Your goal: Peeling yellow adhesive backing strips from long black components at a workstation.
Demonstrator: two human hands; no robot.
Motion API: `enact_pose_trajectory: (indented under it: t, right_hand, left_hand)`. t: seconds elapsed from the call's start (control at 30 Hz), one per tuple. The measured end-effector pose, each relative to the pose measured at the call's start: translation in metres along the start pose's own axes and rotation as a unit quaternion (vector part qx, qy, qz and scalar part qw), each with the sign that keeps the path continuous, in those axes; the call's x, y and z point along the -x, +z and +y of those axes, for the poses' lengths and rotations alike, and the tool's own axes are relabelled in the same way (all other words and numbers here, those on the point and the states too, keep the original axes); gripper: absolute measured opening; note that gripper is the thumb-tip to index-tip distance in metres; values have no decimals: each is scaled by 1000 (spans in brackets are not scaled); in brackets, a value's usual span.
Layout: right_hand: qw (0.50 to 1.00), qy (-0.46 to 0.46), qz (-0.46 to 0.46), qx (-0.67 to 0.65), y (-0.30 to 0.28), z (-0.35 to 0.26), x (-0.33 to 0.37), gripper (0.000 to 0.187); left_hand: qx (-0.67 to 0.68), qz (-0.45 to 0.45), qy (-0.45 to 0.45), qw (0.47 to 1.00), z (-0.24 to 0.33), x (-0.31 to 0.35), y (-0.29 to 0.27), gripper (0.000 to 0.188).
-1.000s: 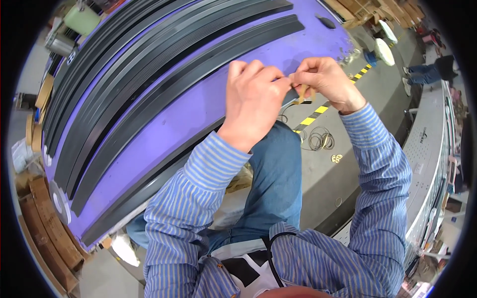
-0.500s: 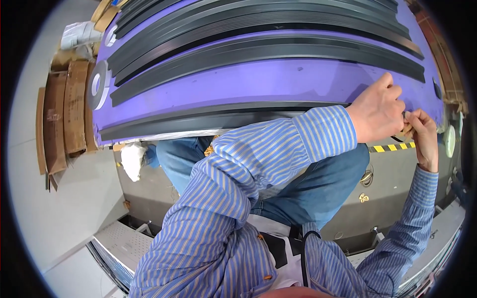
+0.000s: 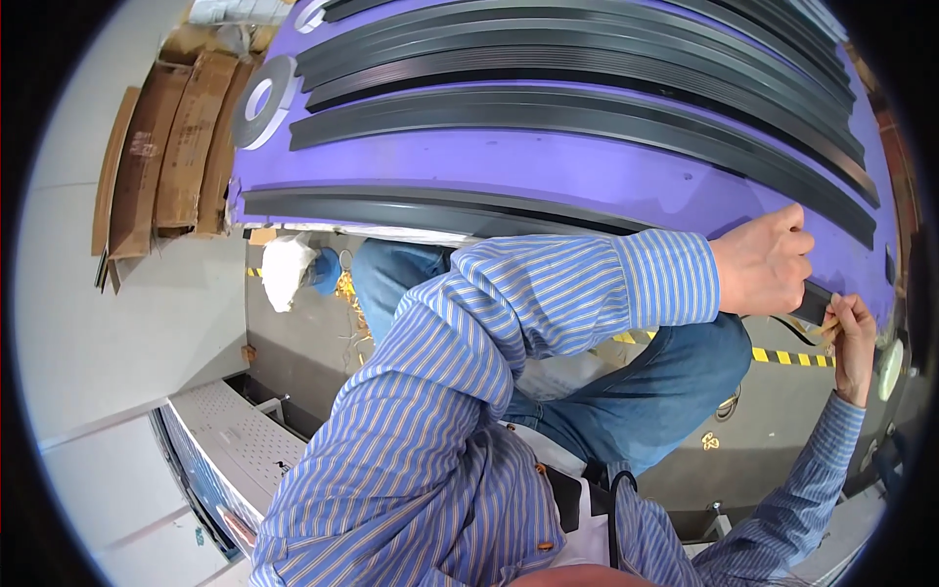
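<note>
A long dark grey profile [image 3: 411,207] lies along the near edge of the purple table [image 3: 606,161], its right end close to both hands. My left hand [image 3: 768,264] reaches across to the right and is closed over that end; its fingertips and what they hold are hidden. Just beyond, my right hand [image 3: 853,338] pinches a thin black-and-tan strip [image 3: 807,333] at the profile's tip. Part of the strip hangs in a curve below the table edge.
Several more dark profiles [image 3: 587,108] lie farther back on the table. A grey-and-white tape roll [image 3: 262,101] sits at its left edge. Flattened cardboard [image 3: 147,161] stands at left. A white bag [image 3: 286,274] and yellow-black floor tape [image 3: 782,357] are below.
The view has shifted, so the table appears tilted down to the right. My right hand is slightly lower and apart from my left, and more of the profile's end shows between them.
</note>
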State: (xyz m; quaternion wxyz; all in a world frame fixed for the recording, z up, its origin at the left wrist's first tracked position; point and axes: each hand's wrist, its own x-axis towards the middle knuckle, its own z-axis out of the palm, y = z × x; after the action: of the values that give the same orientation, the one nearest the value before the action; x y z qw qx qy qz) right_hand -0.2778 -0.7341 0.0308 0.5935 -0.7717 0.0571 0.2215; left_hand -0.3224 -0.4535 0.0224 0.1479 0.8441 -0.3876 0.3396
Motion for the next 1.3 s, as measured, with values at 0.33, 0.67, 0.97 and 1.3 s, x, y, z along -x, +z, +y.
enact_pose_trajectory:
  t: [0.33, 0.67, 0.97, 1.3]
  right_hand:
    - [1000, -10, -11, -1, -11, 2, -2, 14]
    - [1000, -3, -6, 0, -10, 2, -2, 11]
    - [997, -4, 53, 54, -15, 10, -5, 14]
    - [997, 42, 34, 45, -7, -3, 1, 14]
  left_hand:
    - [20, 9, 35, 999, -27, 39, -39, 9]
    - [73, -1, 66, 995, -68, 108, -108, 16]
    - [97, -45, 81, 991, -106, 161, -175, 19]
    - [84, -111, 24, 990, -131, 209, -238, 25]
